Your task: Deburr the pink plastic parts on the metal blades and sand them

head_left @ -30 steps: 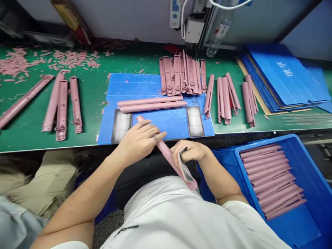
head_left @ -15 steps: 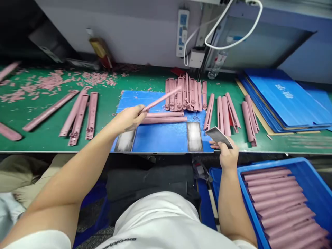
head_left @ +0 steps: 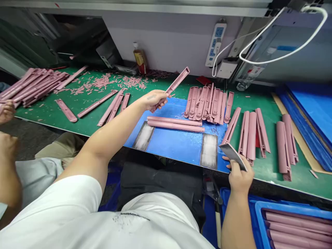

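My left hand (head_left: 158, 98) is closed around a long pink plastic piece (head_left: 177, 81), raised over the blue sheet (head_left: 176, 138) with its far end tilted up. In my right hand (head_left: 240, 171) is a thin dark grey pad (head_left: 232, 156), held at the sheet's right front corner. Two pink pieces (head_left: 176, 127) lie side by side across the sheet. Grey-white worn patches, one on the left (head_left: 144, 136) and one on the right (head_left: 209, 150), mark its front part. A row of pink pieces (head_left: 204, 103) rests along the back right of the sheet.
More pink pieces (head_left: 251, 136) lie at the right, beside stacked blue sheets (head_left: 311, 110). A blue bin (head_left: 261, 221) holds pink pieces below. Pink scraps (head_left: 101, 82) and a pink pile (head_left: 33, 84) are at left, near another person's hand (head_left: 7, 110). A bottle (head_left: 140, 58) stands behind.
The view has shifted left, bringing the pink pile and the other person's hands into sight. My left hand has turned its piece, so the grooved side shows and the far end points more steeply up.
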Demonstrator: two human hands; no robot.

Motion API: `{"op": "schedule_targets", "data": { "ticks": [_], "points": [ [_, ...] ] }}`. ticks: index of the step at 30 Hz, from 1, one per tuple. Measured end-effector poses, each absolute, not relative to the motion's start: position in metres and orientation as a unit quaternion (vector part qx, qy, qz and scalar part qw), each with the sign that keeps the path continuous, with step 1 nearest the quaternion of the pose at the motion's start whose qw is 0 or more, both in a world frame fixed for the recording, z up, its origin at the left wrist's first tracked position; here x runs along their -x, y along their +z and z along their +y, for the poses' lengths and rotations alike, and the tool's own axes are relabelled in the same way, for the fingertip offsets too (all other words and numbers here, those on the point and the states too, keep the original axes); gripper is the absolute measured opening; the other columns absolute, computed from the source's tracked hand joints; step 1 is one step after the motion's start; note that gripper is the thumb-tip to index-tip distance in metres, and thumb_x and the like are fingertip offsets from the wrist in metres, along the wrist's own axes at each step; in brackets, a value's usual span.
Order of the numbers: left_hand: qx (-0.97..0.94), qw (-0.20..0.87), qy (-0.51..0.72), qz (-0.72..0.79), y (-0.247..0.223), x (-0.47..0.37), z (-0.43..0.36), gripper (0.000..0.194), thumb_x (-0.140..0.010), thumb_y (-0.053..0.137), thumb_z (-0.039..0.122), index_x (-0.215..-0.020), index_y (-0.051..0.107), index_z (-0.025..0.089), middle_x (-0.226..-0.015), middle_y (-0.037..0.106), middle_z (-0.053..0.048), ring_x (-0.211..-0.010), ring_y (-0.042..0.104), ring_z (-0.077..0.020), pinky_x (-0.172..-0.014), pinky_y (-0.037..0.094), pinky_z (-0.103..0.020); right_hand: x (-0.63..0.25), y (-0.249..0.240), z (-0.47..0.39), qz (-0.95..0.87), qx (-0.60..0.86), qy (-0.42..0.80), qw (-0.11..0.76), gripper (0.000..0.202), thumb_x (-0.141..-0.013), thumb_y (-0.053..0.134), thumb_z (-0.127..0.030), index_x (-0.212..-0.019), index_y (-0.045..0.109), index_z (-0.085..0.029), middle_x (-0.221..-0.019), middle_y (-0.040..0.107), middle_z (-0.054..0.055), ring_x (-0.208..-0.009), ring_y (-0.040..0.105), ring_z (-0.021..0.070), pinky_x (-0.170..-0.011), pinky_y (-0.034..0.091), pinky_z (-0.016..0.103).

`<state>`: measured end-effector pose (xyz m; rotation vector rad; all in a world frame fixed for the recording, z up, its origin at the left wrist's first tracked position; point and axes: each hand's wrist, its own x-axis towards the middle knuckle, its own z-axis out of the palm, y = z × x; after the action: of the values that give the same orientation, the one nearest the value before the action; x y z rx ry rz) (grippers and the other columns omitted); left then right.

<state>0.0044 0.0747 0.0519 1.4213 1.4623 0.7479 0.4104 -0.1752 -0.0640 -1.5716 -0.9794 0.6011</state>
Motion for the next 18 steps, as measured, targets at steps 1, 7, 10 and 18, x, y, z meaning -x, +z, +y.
{"op": "schedule_targets", "data": {
  "ticks": [1,7,10,18],
  "points": [
    [-0.602,0.425,0.295,0.608,0.050,-0.003,0.073,0.034,-0.098,0.084,0.046,-0.088,0.066,0.019,-0.075,0.059,-0.003,-0.060,0.052,-0.0147,-0.054,0.039,-0.025,-0.410,-0.065,-0.175,-0.418,0.666,0.255,0.563,0.030,-0.091,0.074,-0.039,-0.108,0.083,-0.016,-0.090,0.087,0.011,-0.063,0.070,0.0209,-0.063,0.059,0.034],
    [-0.574,0.414,0.368,0.603,0.049,-0.010,0.052,0.033,-0.114,0.063,0.050,-0.106,0.072,0.019,-0.080,0.057,-0.004,-0.061,0.047,-0.0143,-0.056,0.042,-0.025,-0.403,-0.061,-0.181,-0.477,0.670,0.215,0.526,0.029,-0.101,0.063,-0.035,-0.117,0.081,-0.019,-0.095,0.087,0.010,-0.080,0.081,0.0261,-0.075,0.067,0.039],
    [-0.545,0.466,0.424,0.554,0.045,-0.022,0.020,0.042,-0.112,0.064,0.060,-0.111,0.076,0.021,-0.083,0.059,-0.005,-0.062,0.049,-0.0152,-0.057,0.047,-0.028,-0.389,-0.051,-0.177,-0.611,0.662,0.093,0.423,0.040,-0.103,0.058,-0.024,-0.135,0.081,-0.022,-0.132,0.086,0.015,-0.122,0.083,0.0316,-0.110,0.068,0.051],
    [-0.429,0.516,0.521,0.528,0.010,-0.004,-0.091,0.056,-0.089,0.091,0.071,-0.105,0.071,0.022,-0.078,0.058,-0.001,-0.061,0.053,-0.0148,-0.052,0.050,-0.028,-0.389,-0.021,-0.173,-0.795,0.601,0.040,0.071,0.072,-0.096,0.055,-0.007,-0.166,0.070,-0.015,-0.178,0.061,0.022,-0.163,0.059,0.0413,-0.131,0.052,0.064]
  ]
}}
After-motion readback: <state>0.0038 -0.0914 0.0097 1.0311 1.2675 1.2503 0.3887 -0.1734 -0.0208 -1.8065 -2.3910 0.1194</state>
